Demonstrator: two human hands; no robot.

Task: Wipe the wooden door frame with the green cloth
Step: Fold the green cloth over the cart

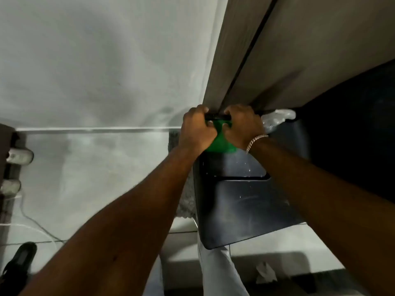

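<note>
Both hands are closed on the green cloth at the lower end of the wooden door frame. The left hand and right hand sit side by side, fingers curled, the cloth bunched between them and hanging below. A bracelet circles the right wrist. A black bin stands directly below the hands.

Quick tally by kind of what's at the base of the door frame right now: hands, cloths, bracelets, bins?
Hands: 2, left and right, both gripping the cloth
Green cloth: 1
Bracelet: 1, on the right wrist
Black bin: 1
Total: 5
</note>
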